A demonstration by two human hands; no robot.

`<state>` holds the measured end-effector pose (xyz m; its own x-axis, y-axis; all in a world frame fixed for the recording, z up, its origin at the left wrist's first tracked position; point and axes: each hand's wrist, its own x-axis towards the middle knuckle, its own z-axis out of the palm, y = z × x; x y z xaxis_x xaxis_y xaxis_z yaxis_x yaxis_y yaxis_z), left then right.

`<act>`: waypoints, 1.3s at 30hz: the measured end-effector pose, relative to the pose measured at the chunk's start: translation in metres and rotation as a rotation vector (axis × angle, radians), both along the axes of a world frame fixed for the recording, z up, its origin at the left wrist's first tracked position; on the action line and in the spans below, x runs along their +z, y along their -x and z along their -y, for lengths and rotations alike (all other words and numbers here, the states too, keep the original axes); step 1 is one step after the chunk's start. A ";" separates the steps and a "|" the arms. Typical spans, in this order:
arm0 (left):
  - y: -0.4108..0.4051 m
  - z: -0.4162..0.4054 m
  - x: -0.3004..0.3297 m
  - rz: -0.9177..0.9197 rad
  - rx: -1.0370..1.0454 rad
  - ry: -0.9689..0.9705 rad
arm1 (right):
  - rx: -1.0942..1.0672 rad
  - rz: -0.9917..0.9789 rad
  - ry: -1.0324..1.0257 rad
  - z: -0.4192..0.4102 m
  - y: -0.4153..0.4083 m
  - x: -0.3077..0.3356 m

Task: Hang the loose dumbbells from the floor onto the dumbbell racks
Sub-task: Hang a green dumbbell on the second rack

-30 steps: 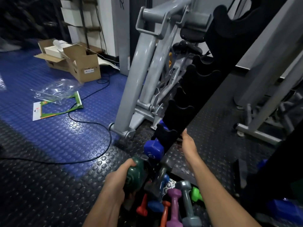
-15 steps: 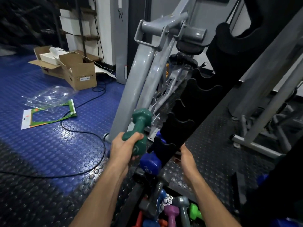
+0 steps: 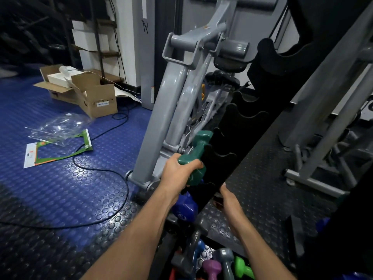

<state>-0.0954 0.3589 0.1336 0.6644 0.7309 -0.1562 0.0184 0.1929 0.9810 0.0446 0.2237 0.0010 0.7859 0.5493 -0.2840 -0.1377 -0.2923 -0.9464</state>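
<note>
One green dumbbell is at the black dumbbell rack, tilted with its handle against a scalloped notch partway up, so we should level it and seat the handle fully in the cradle before letting go. Our left hand is wrapped tight around its lower head. Our right hand rests on the rack's lower edge, fingers hidden, so we cannot tell its grip.

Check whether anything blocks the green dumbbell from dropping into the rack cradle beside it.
Nothing visible does. The left hand holds the green dumbbell with its handle right at the edge of the black rack, and the nearest cradle looks empty. The right hand steadies the rack lower down, clear of it.
</note>
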 end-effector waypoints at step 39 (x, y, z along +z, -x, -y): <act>0.066 0.095 -0.145 -0.121 0.415 -0.160 | 0.084 0.158 0.309 0.031 0.023 -0.023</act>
<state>-0.1614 0.2638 -0.0113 0.2947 0.9524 -0.0784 0.0878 0.0547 0.9946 0.0220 0.1931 -0.0220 0.7891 0.5211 -0.3253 0.0405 -0.5725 -0.8189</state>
